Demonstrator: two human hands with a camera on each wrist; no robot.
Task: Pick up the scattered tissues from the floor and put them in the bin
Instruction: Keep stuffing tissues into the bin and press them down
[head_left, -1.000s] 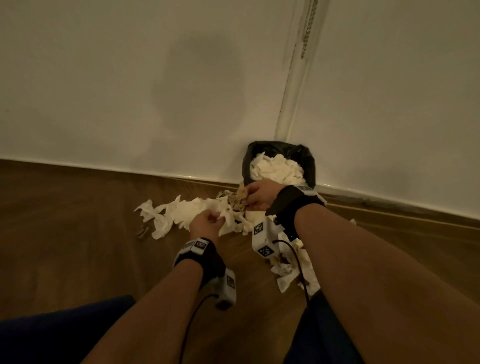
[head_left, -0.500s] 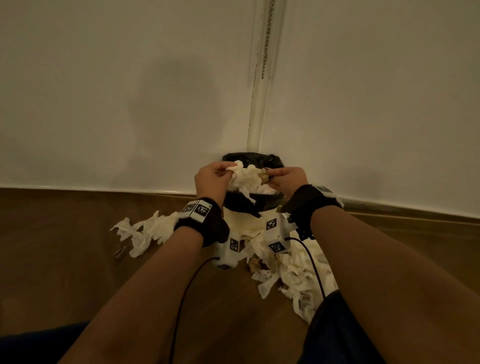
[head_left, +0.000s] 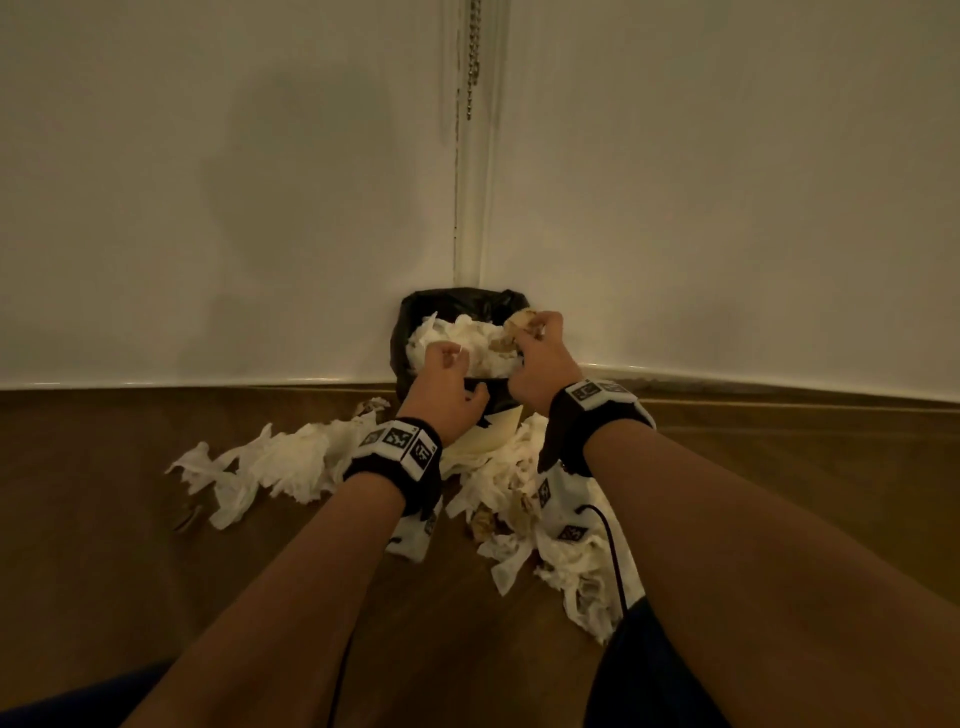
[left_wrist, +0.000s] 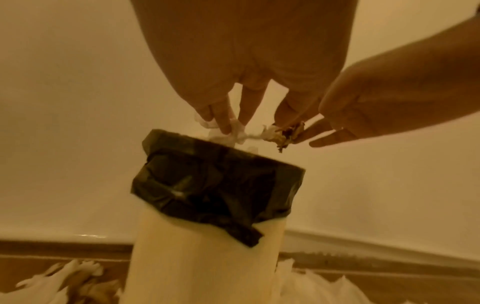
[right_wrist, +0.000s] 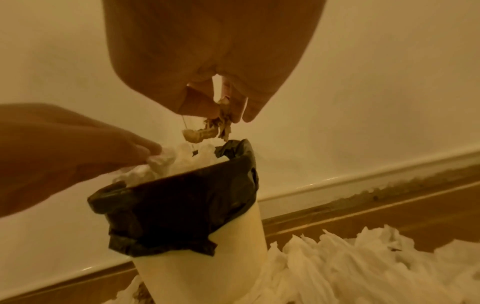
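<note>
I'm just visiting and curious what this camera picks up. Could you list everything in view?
bin: one, cream, in the wall corner, heaped with white tissues
bin bag: one, black, folded over the bin's rim
tissues on floor: many, white, some brown-stained, left and right of the bin
floor: brown wood
walls: two, white
bead chain: one, hangs in the corner
left hand: pinches a white tissue over the bin
right hand: pinches a brown-stained tissue over the bin

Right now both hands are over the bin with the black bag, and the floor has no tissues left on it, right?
Not quite. Both hands, left hand and right hand, are over the bin, but the head view shows many tissues lying on the floor.
</note>
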